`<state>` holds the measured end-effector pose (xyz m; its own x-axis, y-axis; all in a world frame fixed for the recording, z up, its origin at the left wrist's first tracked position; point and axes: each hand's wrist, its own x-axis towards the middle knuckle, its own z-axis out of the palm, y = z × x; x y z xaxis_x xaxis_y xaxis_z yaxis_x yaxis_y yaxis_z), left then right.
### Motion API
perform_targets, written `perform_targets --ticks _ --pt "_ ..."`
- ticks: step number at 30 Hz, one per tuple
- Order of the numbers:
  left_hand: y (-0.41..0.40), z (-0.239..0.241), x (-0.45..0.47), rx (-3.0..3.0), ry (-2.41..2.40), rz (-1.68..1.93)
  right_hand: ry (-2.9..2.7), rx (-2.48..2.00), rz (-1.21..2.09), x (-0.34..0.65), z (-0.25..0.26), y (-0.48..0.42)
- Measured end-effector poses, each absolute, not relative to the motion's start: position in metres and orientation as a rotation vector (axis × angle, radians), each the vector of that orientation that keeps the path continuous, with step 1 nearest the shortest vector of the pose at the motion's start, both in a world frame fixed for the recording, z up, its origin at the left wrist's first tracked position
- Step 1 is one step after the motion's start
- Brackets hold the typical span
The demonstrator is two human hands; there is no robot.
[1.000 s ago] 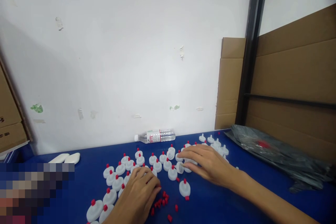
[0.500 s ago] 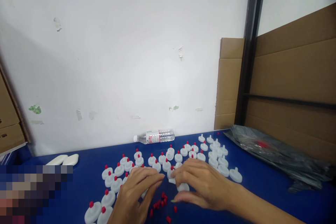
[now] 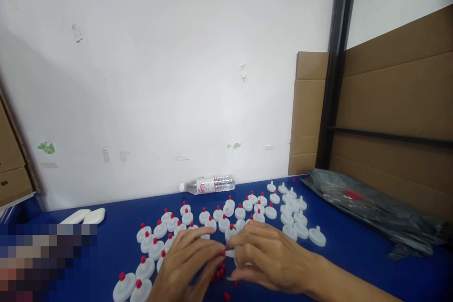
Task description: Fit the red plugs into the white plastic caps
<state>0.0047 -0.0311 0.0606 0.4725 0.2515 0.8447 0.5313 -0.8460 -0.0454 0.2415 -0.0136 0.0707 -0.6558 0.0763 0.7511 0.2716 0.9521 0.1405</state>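
Observation:
My left hand and my right hand meet at the near middle of the blue table. The right hand's fingers curl round a white plastic cap. The left hand's fingertips pinch a small red tip against that cap. Loose red tips lie just below the hands. Several white caps with red tips stand in rows to the left and behind. Several bare white caps lie to the right.
A clear water bottle lies on its side at the table's far edge by the white wall. A crumpled dark plastic bag lies at right, before cardboard sheets and a black post. Two white oblong objects lie at left.
My right hand drew back from the far caps toward me with one white cap. My left hand rose from the red tips and met it, fingertips together.

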Motion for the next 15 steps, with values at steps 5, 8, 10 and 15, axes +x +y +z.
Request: perform_targets --ticks 5,8,10,15 --pt "-0.030 0.057 0.007 -2.453 -0.609 -1.216 -2.267 -0.276 -0.291 0.235 0.067 -0.017" --pt "-0.028 0.051 0.009 -2.543 -0.639 -1.194 -2.279 -0.307 -0.313 0.232 0.063 -0.017" --pt "-0.028 0.047 0.009 -2.601 -0.703 -1.185 -2.279 -0.312 -0.321 0.232 0.061 -0.017" --pt "-0.032 0.043 0.013 -2.711 -0.785 -1.255 -2.257 -0.291 -0.390 0.235 0.061 -0.020"
